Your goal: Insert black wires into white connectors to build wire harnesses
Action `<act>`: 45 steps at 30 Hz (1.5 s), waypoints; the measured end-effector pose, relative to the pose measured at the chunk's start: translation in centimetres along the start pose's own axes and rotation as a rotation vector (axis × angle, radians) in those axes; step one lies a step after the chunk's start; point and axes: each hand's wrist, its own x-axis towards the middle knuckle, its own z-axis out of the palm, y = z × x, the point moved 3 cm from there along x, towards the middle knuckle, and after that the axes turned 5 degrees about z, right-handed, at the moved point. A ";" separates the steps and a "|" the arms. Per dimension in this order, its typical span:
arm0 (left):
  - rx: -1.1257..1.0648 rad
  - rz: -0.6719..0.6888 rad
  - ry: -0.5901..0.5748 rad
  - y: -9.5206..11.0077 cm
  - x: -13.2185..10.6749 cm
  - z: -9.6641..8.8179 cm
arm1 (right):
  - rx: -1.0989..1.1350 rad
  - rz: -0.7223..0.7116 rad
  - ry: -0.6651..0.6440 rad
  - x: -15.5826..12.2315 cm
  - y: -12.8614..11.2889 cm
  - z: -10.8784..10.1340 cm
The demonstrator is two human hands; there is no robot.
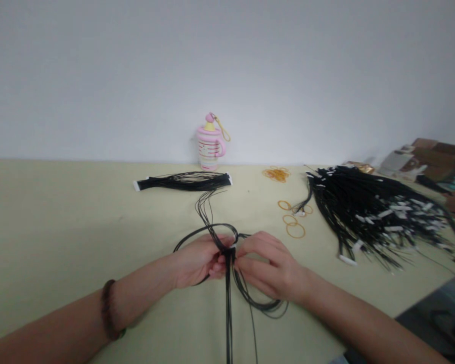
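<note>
My left hand (199,260) and my right hand (267,268) meet at the middle of the table, fingers closed and pinching a bundle of thin black wires (228,303) where it is gathered. Loops of the same wires curl out above and below my hands, and a strand runs back toward a flat bundle of black wires with white ends (184,182) lying farther away. A dark bead bracelet (108,309) is on my left wrist.
A large heap of black wires with white connectors (375,212) spreads at the right. Yellow rubber bands (294,225) lie loose between it and my hands, with several more (276,174) piled behind. A pink striped cup (209,144) stands by the wall. Boxes (420,159) sit far right.
</note>
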 end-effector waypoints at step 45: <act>0.026 -0.042 -0.010 -0.3 0.2 -0.8 | 0.130 0.665 -0.200 0.0 3.8 -0.8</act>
